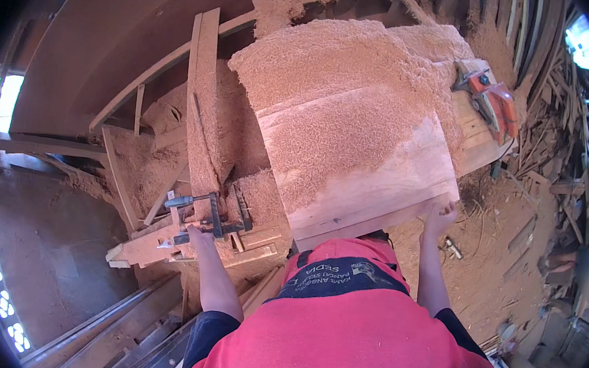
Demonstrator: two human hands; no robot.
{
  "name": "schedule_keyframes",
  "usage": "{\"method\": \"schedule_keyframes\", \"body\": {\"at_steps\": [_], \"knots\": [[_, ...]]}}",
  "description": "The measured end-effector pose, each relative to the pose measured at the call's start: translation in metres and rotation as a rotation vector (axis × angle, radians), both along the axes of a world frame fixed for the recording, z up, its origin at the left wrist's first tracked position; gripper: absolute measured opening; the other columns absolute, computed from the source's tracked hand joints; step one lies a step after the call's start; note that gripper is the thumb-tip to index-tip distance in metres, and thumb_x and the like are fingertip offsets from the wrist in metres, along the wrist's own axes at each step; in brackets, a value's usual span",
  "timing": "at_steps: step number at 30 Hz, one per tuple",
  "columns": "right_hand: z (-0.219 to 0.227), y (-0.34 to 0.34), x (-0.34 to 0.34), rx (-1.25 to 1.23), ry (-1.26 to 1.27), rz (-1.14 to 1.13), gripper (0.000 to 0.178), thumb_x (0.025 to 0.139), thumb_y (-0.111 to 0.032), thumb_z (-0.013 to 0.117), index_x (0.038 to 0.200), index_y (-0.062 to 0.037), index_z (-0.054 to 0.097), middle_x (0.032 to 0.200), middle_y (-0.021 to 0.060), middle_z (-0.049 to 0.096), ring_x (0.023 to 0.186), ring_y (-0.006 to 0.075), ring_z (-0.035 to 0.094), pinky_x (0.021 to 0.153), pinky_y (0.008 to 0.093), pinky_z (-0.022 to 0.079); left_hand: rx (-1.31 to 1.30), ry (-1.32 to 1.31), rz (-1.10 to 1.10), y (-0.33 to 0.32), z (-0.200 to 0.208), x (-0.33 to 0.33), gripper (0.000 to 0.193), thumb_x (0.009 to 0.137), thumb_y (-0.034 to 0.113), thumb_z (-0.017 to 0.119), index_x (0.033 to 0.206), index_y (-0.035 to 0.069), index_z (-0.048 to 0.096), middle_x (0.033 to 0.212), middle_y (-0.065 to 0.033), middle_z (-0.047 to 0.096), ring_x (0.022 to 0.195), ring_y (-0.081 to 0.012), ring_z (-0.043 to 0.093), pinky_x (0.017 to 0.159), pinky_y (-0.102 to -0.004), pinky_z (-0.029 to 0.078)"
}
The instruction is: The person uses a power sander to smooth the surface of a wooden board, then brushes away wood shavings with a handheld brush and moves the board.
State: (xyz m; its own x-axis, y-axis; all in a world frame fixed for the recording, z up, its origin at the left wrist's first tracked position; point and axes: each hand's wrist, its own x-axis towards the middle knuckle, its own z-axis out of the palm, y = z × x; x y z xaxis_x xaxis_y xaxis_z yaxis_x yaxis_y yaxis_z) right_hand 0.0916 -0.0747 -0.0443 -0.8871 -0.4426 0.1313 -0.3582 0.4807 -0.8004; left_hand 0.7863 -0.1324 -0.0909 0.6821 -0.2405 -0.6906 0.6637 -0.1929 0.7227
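A wide wooden slab (371, 184) lies in front of me, most of it under a thick layer of sawdust (332, 75). My right hand (440, 215) grips the slab's near right corner, fingers curled over the edge. My left hand (199, 237) rests on a metal bar clamp (209, 213) that pinches wooden pieces (163, 242) beside the slab; whether the fingers close around it is hard to tell. A tall upright plank (203, 92) stands just left of the slab.
An orange chainsaw (492, 102) lies on the slab's far right end. Scrap timber and offcuts (558, 130) pile up at the right. Sawdust covers the ground (490, 264). Boards and rails (121, 323) run along the lower left. A large curved wooden panel (133, 23) stands behind.
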Motion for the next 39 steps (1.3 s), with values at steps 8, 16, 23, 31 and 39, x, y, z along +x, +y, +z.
{"method": "schedule_keyframes", "body": {"at_steps": [8,16,23,31,39], "knots": [[0.041,-0.018,0.034,-0.144,-1.001,-0.079,0.047,0.093,-0.021,0.064,0.133,-0.0124,0.042,0.119,0.0099,0.058,0.100,0.0258,0.063,0.075,0.0520,0.055,0.296,-0.538,-0.380,0.052,0.010,-0.066,0.040,0.095,0.024,0.068,0.122,-0.005,0.061,0.116,-0.0125,0.065,0.103,-0.0219,0.063,0.095,-0.0304,0.048],[0.169,-0.033,0.043,-0.291,-0.947,0.005,0.035,0.097,-0.022,0.064,0.127,-0.0101,0.051,0.116,0.0078,0.062,0.099,0.0229,0.066,0.068,0.0405,0.061,-0.288,-0.315,-0.920,0.046,0.115,-0.241,0.050,0.106,0.034,0.050,0.137,-0.005,0.053,0.128,-0.0146,0.062,0.117,-0.0244,0.059,0.103,-0.0372,0.045],[0.279,-0.212,0.055,-0.756,-0.604,0.460,0.048,0.086,-0.011,0.080,0.116,-0.0040,0.044,0.089,0.0049,0.060,0.069,0.0135,0.063,0.049,0.0270,0.054,-0.555,-0.335,-0.955,-0.006,0.154,-0.258,0.050,0.111,0.034,0.032,0.139,-0.003,0.052,0.123,-0.0148,0.062,0.106,-0.0204,0.062,0.092,-0.0336,0.049],[0.364,-0.422,0.107,-0.548,-0.239,0.485,0.083,0.079,-0.018,0.080,0.137,0.0081,0.028,0.080,0.0174,0.064,0.048,0.0198,0.062,0.039,0.0318,0.052,-0.464,-0.378,-1.096,0.030,0.130,-0.273,0.052,0.109,0.041,0.035,0.121,0.000,0.065,0.104,-0.0098,0.068,0.089,-0.0169,0.065,0.078,-0.0310,0.051],[0.320,-0.314,0.095,-0.666,-0.221,0.513,0.064,0.088,-0.013,0.072,0.138,-0.0018,0.033,0.090,0.0133,0.058,0.056,0.0181,0.061,0.044,0.0331,0.054,-0.330,-0.146,-0.914,0.068,0.117,-0.266,0.056,0.110,0.044,0.031,0.122,0.000,0.064,0.102,-0.0103,0.069,0.088,-0.0174,0.066,0.080,-0.0318,0.053]]}}
